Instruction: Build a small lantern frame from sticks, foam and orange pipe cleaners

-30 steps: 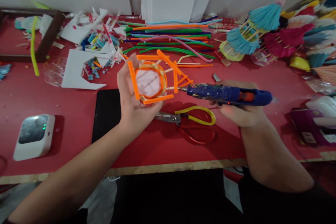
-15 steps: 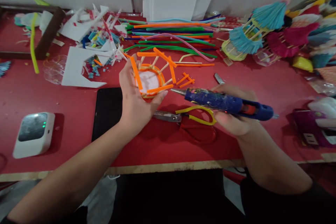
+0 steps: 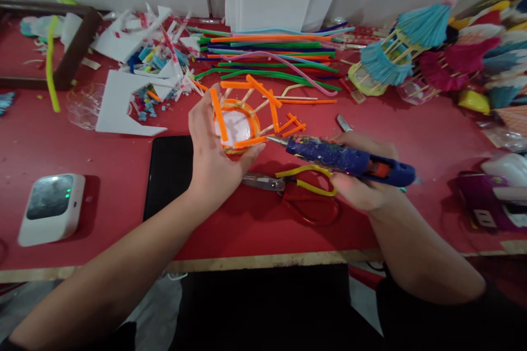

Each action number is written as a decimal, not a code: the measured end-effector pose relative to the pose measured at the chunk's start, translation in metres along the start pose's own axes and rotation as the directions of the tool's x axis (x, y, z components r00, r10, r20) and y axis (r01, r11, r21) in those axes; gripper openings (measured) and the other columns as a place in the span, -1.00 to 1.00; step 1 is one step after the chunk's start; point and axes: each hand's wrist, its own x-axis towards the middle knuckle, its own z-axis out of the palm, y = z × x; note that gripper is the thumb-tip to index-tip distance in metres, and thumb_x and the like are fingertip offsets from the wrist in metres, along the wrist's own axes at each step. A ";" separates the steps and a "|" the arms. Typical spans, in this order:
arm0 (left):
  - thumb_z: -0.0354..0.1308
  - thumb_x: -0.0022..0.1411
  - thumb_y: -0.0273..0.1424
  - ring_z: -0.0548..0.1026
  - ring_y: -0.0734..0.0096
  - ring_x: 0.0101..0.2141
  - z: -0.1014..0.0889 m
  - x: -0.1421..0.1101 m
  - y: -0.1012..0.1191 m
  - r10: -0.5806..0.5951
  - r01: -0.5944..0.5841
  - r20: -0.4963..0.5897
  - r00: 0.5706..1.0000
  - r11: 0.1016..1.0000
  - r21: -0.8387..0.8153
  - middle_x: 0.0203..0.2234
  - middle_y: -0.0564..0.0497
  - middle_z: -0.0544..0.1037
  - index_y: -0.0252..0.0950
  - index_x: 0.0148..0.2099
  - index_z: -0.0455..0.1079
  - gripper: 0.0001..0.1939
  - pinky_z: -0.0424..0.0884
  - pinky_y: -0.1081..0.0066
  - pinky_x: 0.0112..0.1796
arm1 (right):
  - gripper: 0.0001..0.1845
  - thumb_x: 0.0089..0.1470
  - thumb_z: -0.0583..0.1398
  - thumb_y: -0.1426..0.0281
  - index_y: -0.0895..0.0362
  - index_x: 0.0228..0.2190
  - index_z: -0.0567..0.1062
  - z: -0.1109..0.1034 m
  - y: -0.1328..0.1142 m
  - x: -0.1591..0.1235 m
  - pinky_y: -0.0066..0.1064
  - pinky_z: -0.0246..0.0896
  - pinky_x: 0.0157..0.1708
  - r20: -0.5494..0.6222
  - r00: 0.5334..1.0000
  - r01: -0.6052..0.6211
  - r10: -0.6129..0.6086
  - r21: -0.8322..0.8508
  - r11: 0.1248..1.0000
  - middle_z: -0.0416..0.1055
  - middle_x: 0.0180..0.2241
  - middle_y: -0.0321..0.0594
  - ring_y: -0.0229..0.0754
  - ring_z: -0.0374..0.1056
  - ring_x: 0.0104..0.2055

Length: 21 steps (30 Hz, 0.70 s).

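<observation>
My left hand (image 3: pixel 212 156) is wrapped round a small craft frame (image 3: pixel 256 111), which has a round white base with an orange rim, upright wooden sticks and orange strips across the stick tops. In my right hand (image 3: pixel 362 186) is a blue glue gun (image 3: pixel 329 154), its metal nozzle pointing left. The nozzle tip is at the right end of the frame's front orange strip; whether it touches I cannot tell. Loose short orange strips (image 3: pixel 293 125) lie just right of the frame. Below the gun rest scissors (image 3: pixel 304 192) with one yellow and one red handle.
Coloured pipe cleaners (image 3: pixel 272 55) lie in a bundle at the back, before white foam sheets (image 3: pixel 274 5). A black phone (image 3: pixel 168 175) is beside my left wrist. Foam scraps (image 3: pixel 127 101) and a white device (image 3: pixel 52 208) are at left, finished paper-roofed models (image 3: pixel 385 68) at right.
The frame has tilted, showing more of its sticks. The glue gun's nozzle has left the right-hand strip, dropped back, then come to the front strip's right end.
</observation>
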 end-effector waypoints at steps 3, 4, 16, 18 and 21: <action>0.45 0.04 0.03 0.25 -0.15 0.28 0.001 0.001 0.001 0.020 -0.020 -0.011 1.000 0.999 0.026 0.24 -0.21 0.24 -0.03 0.42 -0.04 0.05 0.22 -0.21 0.27 | -0.86 -0.10 0.18 0.43 -0.01 -0.40 0.39 0.000 0.001 0.000 -0.43 0.19 -0.54 -0.002 1.000 -0.006 0.006 0.015 1.000 0.34 -0.54 -0.44 -0.30 0.25 -0.55; 0.43 0.05 0.03 0.25 -0.14 0.28 0.002 0.001 0.001 0.024 -0.023 -0.012 1.000 0.999 0.036 0.23 -0.22 0.24 -0.04 0.42 -0.04 0.04 0.23 -0.21 0.26 | -0.85 -0.11 0.18 0.44 -0.01 -0.40 0.39 0.000 0.001 0.000 -0.44 0.19 -0.54 -0.006 1.000 -0.009 0.009 0.018 1.000 0.33 -0.54 -0.44 -0.30 0.25 -0.55; 0.44 0.03 0.03 0.25 -0.16 0.27 0.002 0.000 -0.003 0.041 -0.041 -0.012 0.999 0.999 0.022 0.22 -0.19 0.23 -0.04 0.41 -0.02 0.04 0.22 -0.21 0.26 | -0.86 -0.11 0.18 0.42 -0.03 -0.41 0.37 0.000 0.001 0.000 -0.44 0.14 -0.57 -0.005 0.999 -0.039 0.039 0.029 0.999 0.28 -0.57 -0.47 -0.32 0.19 -0.58; 0.45 0.03 0.01 0.27 -0.14 0.26 0.001 0.000 -0.002 0.032 -0.032 -0.010 0.999 0.999 0.031 0.21 -0.16 0.24 -0.03 0.41 -0.01 0.04 0.23 -0.21 0.26 | -0.86 -0.11 0.18 0.42 -0.03 -0.41 0.37 0.001 0.002 -0.001 -0.43 0.13 -0.57 -0.004 0.999 -0.050 0.050 0.028 0.998 0.28 -0.57 -0.47 -0.31 0.20 -0.57; 0.45 0.02 -0.01 0.28 -0.13 0.25 0.000 0.001 -0.001 0.024 -0.024 -0.004 1.000 0.998 0.050 0.22 -0.15 0.25 -0.02 0.40 -0.01 0.03 0.25 -0.20 0.25 | -0.87 -0.11 0.18 0.41 -0.02 -0.42 0.37 0.000 0.002 -0.001 -0.42 0.13 -0.57 0.001 0.999 -0.042 0.042 0.032 0.999 0.26 -0.58 -0.46 -0.30 0.19 -0.57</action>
